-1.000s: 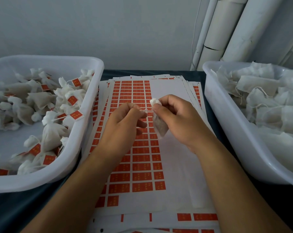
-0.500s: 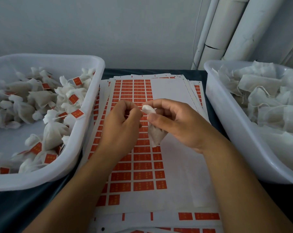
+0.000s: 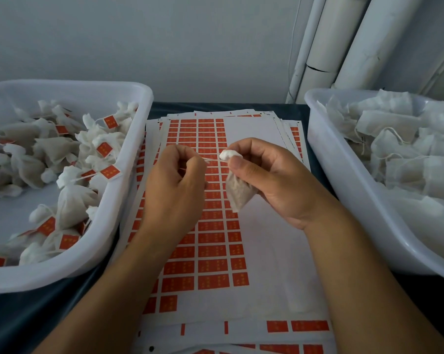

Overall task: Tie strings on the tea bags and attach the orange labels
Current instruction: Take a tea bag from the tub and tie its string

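Two hands: right (image 3: 272,180) around tea bag (image 3: 237,192), left (image 3: 176,190) pinching its string (image 3: 212,158).

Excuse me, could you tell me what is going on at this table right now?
A person is tying up a tea bag. The right hand grips its gathered neck while the left hand pinches the string, stretched between the two. This bag has no orange label yet. Below the hands lies a sheet of orange labels. The left tub holds finished, labelled bags; the right tub holds unlabelled ones.
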